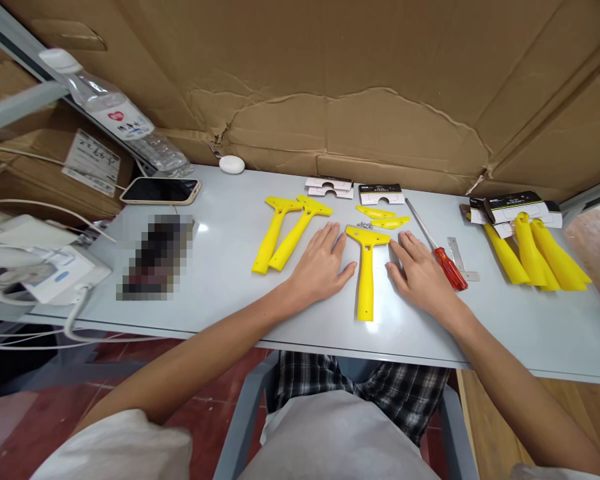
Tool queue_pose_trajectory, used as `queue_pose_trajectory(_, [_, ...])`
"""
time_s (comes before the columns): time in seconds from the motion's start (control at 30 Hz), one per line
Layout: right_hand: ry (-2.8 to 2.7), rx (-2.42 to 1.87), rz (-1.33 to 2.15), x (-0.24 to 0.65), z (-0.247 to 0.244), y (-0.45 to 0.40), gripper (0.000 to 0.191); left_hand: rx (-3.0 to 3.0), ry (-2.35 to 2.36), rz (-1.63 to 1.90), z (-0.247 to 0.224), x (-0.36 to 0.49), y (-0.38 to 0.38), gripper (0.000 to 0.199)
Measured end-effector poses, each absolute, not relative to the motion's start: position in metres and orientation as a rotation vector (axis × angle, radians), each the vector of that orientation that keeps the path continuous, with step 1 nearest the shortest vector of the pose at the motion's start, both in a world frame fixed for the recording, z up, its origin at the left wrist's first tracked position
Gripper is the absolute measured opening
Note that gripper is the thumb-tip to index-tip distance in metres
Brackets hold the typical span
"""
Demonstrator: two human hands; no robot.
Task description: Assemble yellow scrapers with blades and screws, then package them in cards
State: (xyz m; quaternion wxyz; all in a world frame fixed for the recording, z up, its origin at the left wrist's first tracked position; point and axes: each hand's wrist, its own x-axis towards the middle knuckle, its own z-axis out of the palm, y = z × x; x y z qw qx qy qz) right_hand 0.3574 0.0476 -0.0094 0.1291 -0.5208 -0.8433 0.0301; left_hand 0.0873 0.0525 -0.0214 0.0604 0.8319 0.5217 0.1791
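Note:
My left hand (323, 263) lies flat on the table with its fingers stretched out, holding nothing. On the other side of a yellow scraper (366, 273), my right hand (420, 270) also rests palm down, fingers apart. The scraper lies between them, its wide head toward the wall. Just beyond its head are two yellow blade covers (390, 223) and a small pile of screws (365, 225). Two more yellow scrapers (300, 230) lie left of my left hand. Right of my right hand are a screwdriver (450, 269) with a red handle and a metal angle bracket (460, 260).
Folded card packaging (381, 194) lies at the back. Several yellow handles (535, 257) with cards are at the right. At the left are a phone (161, 191), a water bottle (125, 120), a white power strip (63, 272) with cables and a white oval object (231, 165). Cardboard (355, 80) lines the back.

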Motion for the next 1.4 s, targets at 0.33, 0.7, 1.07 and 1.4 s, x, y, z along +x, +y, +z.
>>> queue_pose_trajectory(0.33, [-2.53, -1.479, 0.099, 0.365, 0.015, 0.064, 0.043, 2.544, 1.581, 0.501, -0.017, 0.088, 0.052, 0.069])
queue_pose_trajectory(0.7, [-2.69, -1.742, 0.22, 0.329, 0.07, 0.118, 0.041, 2.572, 1.525, 0.599, -0.005, 0.078, 0.063, 0.056])
queue_pose_trajectory(1.07, [-2.772, -1.666, 0.382, 0.292, 0.075, 0.158, 0.026, 2.586, 1.492, 0.656, -0.002, 0.077, 0.061, 0.037])
queue_pose_trajectory(1.4, [-2.729, -1.702, 0.264, 0.28, 0.066, 0.16, 0.019, 2.577, 1.476, 0.631, 0.0, 0.076, 0.061, 0.038])
